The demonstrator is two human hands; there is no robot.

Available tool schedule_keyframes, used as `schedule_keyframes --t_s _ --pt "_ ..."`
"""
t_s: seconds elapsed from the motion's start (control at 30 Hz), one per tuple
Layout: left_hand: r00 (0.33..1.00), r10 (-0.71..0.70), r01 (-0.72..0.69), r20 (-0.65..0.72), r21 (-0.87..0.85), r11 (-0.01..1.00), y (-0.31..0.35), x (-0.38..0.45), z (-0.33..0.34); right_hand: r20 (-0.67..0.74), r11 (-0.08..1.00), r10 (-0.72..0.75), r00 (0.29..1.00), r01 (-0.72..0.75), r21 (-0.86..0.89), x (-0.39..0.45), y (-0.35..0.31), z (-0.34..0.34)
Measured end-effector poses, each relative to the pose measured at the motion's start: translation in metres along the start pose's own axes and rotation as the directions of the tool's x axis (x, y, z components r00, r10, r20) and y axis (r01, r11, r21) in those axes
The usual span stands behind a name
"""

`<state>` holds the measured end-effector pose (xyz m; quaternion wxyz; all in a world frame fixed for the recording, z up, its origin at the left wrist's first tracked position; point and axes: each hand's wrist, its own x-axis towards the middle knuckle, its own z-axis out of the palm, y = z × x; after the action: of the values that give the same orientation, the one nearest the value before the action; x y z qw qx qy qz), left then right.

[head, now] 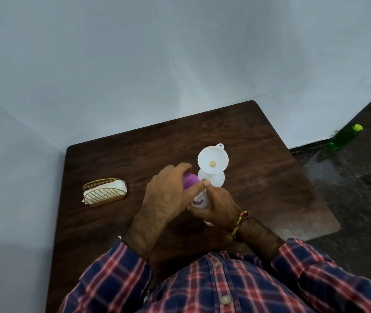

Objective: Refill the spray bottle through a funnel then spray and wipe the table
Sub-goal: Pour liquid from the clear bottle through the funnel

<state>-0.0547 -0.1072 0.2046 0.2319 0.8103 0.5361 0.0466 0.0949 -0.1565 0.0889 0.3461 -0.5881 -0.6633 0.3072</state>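
Two hands meet over dark brown wooden table point(259, 141). Left hand point(168, 197) curls fingers over purple cap point(190, 180) of white refill bottle point(201, 199). Right hand point(217, 205) grips that bottle's body, tilted. White plastic funnel point(212, 160) sits in neck of white translucent spray bottle point(216, 179), upright just beyond hands. Gold wire holder with white napkins point(105, 192) lies to left, apart. Green bottle with yellow-green cap point(344, 137) lies on dark floor at right.
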Motion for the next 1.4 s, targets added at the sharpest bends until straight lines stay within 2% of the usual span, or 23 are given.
schedule_keyframes --t_s 0.07,0.13,0.2,0.3,0.37,0.5,0.57,0.63,0.67,0.77,0.87,1.0,1.17,1.3,1.4 --pt "0.975 0.134 -0.108 0.179 -0.149 0.983 -0.007 0.0 -0.002 0.022 0.999 -0.016 1.0 0.015 0.05 0.002 0.001 0.001" --pt "0.923 0.214 -0.143 0.32 -0.231 0.962 -0.016 -0.001 -0.011 0.058 0.997 -0.031 0.998 0.027 0.072 0.004 0.003 0.003" --pt "0.912 0.189 -0.113 0.365 -0.221 0.969 -0.021 0.002 -0.018 0.108 0.998 -0.048 0.993 0.042 0.057 0.003 0.004 0.004" --pt "0.912 0.147 -0.114 0.384 -0.108 0.988 -0.019 0.007 -0.021 0.169 0.998 -0.046 0.984 0.038 0.047 0.003 0.003 0.007" --pt "0.933 0.11 -0.111 0.341 -0.016 0.994 -0.016 0.01 -0.018 0.174 0.999 -0.036 0.984 0.03 0.034 0.003 0.005 0.008" --pt "0.995 -0.018 0.007 0.103 0.106 0.994 -0.007 0.005 -0.01 0.113 0.998 -0.038 0.993 0.033 0.049 0.006 0.006 0.008" --pt "0.996 -0.076 0.078 -0.048 0.039 0.996 -0.001 0.001 -0.007 0.095 0.998 -0.021 0.995 0.015 0.059 0.008 0.009 0.007" --pt "0.972 -0.117 0.095 -0.206 -0.112 0.989 0.002 -0.001 -0.01 0.086 0.999 -0.001 0.996 -0.003 0.039 0.007 0.013 0.006" --pt "0.96 -0.144 0.094 -0.24 -0.209 0.973 0.0 -0.002 -0.012 0.08 0.999 0.008 0.997 -0.01 0.031 0.006 0.016 0.005" --pt "0.965 -0.217 0.128 -0.146 -0.458 0.88 -0.016 -0.002 -0.006 0.043 0.998 0.024 0.999 -0.027 0.065 0.002 0.018 0.001" --pt "0.956 -0.289 0.197 -0.045 -0.634 0.748 -0.052 0.0 0.037 -0.003 0.992 0.053 0.999 -0.052 0.113 -0.004 0.021 -0.006" --pt "0.941 -0.337 0.266 0.01 -0.634 0.726 -0.089 0.008 0.107 -0.011 0.989 0.095 0.995 -0.093 0.113 -0.012 0.029 -0.015" --pt "0.905 -0.422 0.32 -0.045 -0.583 0.747 -0.103 0.018 0.16 -0.063 0.988 0.136 0.989 -0.13 0.087 -0.022 0.034 -0.024" --pt "0.923 -0.379 0.296 -0.06 -0.517 0.803 -0.109 0.017 0.183 -0.103 0.98 0.18 0.978 -0.169 0.102 -0.026 0.038 -0.03" --pt "0.955 -0.296 0.272 -0.004 -0.376 0.886 -0.112 0.01 0.187 -0.124 0.972 0.221 0.967 -0.207 0.112 -0.03 0.042 -0.033"
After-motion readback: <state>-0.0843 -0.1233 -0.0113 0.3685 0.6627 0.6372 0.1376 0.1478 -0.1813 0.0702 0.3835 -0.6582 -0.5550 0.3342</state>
